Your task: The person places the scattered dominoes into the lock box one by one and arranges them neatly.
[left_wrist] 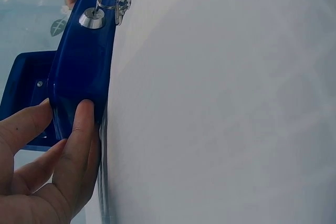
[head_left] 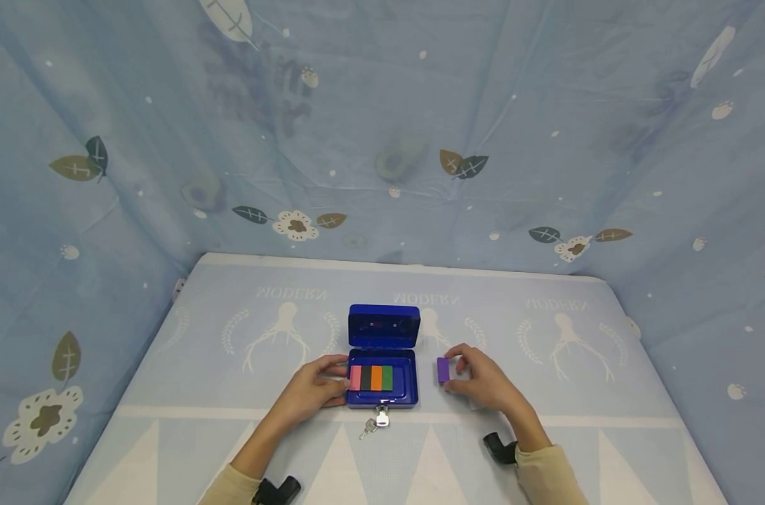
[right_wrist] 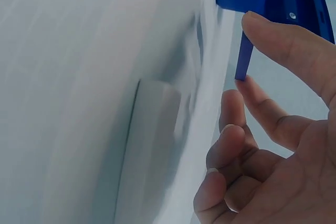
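A small blue metal cash box stands on the table with its lid raised at the back. Inside lies a row of pink, black, orange and green blocks. My left hand grips the box's left side, thumb at the rim and fingers along the outer wall. To the right of the box, my right hand pinches a purple block between thumb and index finger. In the right wrist view the purple block is seen edge-on, the other fingers curled below it.
Keys on a ring hang at the silver lock on the box's front. A white block-like piece lies on the table under my right hand. The patterned tablecloth meets a blue curtain behind and at both sides.
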`<action>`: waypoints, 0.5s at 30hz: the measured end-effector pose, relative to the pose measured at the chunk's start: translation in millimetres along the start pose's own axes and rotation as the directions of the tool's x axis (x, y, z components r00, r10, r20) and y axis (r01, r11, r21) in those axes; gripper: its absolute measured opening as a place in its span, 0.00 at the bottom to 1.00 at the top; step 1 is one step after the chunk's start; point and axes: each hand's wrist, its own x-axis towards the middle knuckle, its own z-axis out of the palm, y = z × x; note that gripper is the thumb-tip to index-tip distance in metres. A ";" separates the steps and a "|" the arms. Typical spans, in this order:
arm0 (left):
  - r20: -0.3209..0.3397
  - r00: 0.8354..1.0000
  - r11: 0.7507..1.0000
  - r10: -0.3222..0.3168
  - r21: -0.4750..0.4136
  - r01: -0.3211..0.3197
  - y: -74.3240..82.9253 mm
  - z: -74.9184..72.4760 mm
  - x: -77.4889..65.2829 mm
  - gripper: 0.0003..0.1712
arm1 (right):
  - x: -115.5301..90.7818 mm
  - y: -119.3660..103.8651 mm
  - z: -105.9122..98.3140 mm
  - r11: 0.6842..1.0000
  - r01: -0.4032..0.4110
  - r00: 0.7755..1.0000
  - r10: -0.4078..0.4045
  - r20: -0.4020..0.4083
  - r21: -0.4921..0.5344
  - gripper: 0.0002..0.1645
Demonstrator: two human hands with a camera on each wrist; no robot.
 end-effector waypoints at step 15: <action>0.011 1.000 1.000 0.007 -0.007 -0.006 -1.1 -0.9 -0.1 0.32 | 5.3 -20.8 12.6 0.998 0.053 0.999 -0.053 -0.004 0.032 0.28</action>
